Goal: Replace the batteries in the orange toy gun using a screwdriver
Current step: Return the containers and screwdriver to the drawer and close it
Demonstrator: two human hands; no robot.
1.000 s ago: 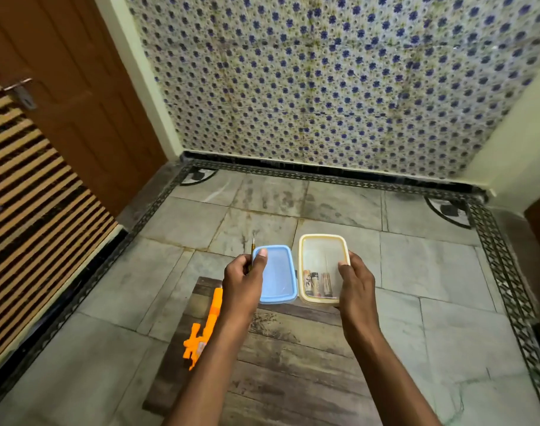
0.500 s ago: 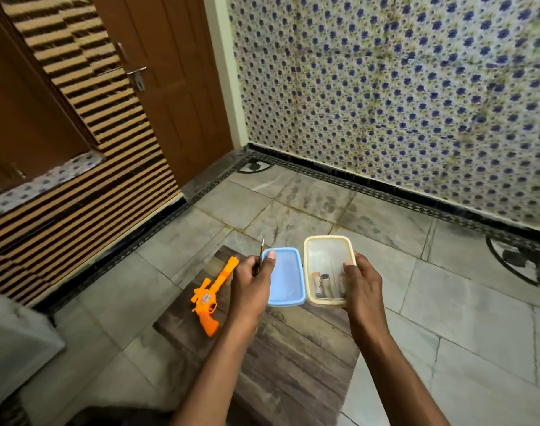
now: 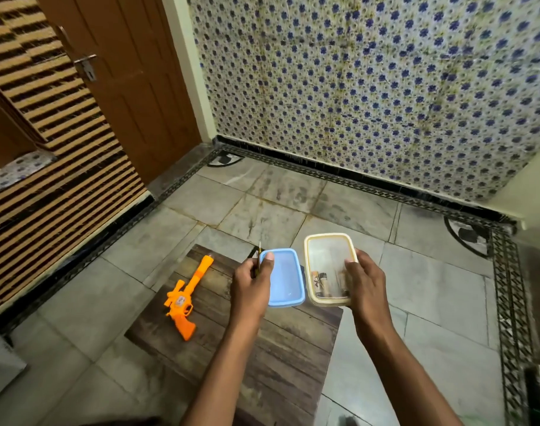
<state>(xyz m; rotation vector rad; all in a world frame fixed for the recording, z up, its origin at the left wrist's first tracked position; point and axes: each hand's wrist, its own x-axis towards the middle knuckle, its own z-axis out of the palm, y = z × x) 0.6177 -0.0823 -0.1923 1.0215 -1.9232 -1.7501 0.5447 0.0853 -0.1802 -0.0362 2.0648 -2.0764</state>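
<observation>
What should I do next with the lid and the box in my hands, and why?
Probably set the blue lid down on the wooden board. Your left hand holds both the lid and the screwdriver, while the right hand holds the open container with batteries inside. The orange toy gun lies untouched.

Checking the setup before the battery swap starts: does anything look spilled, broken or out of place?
Nothing stands out. The orange toy gun lies intact on the wooden table. The left hand holds the blue lid and screwdriver; the right hand holds the clear container, batteries inside.
</observation>
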